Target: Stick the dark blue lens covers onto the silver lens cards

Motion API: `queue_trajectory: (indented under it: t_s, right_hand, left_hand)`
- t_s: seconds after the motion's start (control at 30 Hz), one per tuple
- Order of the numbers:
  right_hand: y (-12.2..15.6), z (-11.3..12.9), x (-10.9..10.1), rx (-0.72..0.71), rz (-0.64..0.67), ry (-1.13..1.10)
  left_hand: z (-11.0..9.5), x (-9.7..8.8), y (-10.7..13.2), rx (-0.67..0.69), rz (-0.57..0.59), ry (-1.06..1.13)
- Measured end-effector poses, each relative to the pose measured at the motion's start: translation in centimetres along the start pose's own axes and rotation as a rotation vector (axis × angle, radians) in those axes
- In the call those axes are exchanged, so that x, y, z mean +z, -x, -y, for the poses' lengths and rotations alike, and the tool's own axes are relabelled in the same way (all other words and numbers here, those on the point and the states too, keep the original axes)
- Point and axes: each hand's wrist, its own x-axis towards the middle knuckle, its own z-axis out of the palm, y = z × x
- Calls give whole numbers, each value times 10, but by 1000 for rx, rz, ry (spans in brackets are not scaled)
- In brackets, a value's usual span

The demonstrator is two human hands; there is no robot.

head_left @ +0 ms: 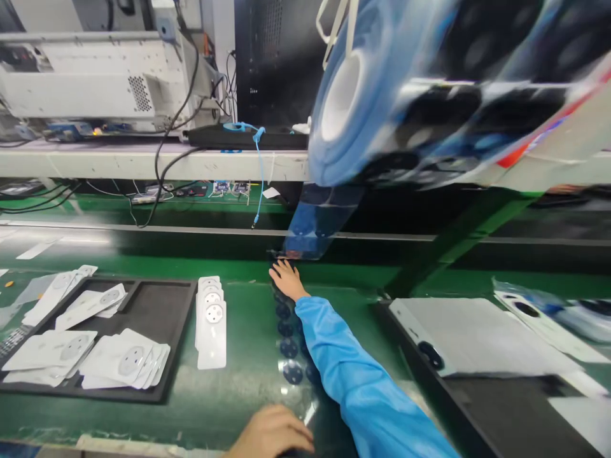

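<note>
A green workbench (229,394) runs below a shelf of machines and cables in a workshop. Seen from the head camera, the right hand (286,280), on a blue-sleeved arm, reaches forward with fingers stretched onto the far end of a clear strip (286,331) dotted with dark round pads; whether it pinches the strip cannot be told. From there the strip rises to a blurred blue roll (353,95) overhead. The left hand (272,436) lies flat, palm down, at the strip's near end. Just left stands a stack of white cards (211,321), beside a black tray (162,305) holding more.
</note>
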Motion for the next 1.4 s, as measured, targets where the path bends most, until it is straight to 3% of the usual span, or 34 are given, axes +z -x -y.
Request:
queue_trajectory:
  t_s: [0.17, 0.4, 0.53, 0.73, 0.83, 0.9, 1.17, 1.4]
  right_hand:
    - [24, -6, -25, -70, -110, -181]
    - [145, -16, -62, -170, -155, -350]
    - [188, -14, -75, -153, -139, -423]
    - [194, -4, -69, -284, 51, -497]
    - [199, -4, -62, -416, 192, -381]
    - [203, -5, -59, -486, 217, -259]
    - [204, 3, -66, -579, -49, -158]
    - [206, 9, -74, -645, -96, -240]
  left_hand:
    - [27, -16, -24, -117, -46, -103]
    - [71, -10, -49, -134, -2, -216]
    - [86, -7, -53, -154, -30, -241]
    - [97, 6, -53, -234, -110, -243]
    - [98, 9, -54, -243, -135, -244]
    - [97, 9, -55, -250, -152, -249]
    - [95, 8, -56, -244, -183, -277]
    - [90, 7, -54, -233, -183, -314]
